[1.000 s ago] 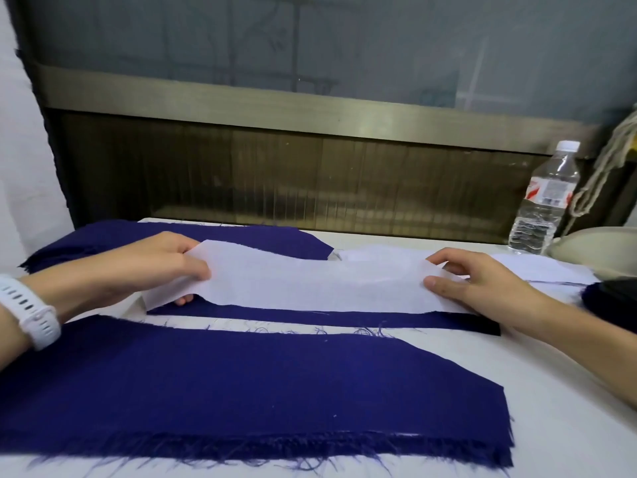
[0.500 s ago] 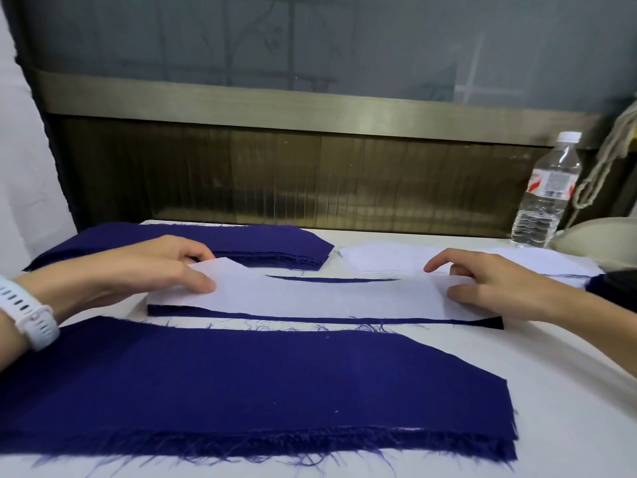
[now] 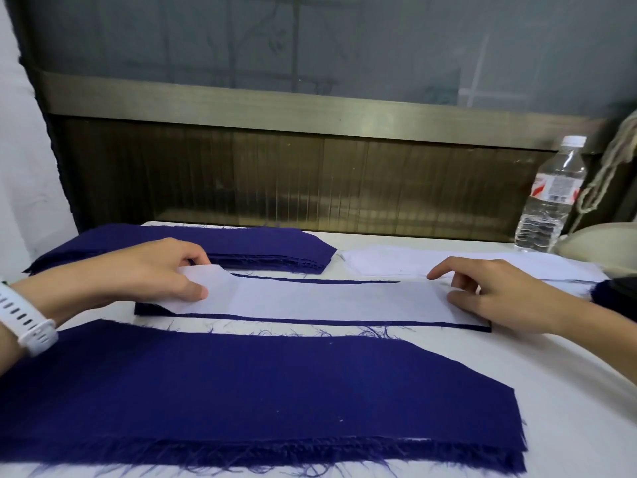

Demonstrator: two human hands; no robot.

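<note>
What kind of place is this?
Probably a sewing workshop: a navy stack of cut cloth lies on the table, and the left hand pinches and the right hand presses a white strip onto a navy piece.

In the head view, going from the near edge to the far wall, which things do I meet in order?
Large navy cloth → white strip → stack of navy pieces → brown wall panel.

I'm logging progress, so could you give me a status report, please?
Left hand pinches white strip at its left end. Right hand rests on its right end. It lies on navy strip. Nothing in the way.
</note>
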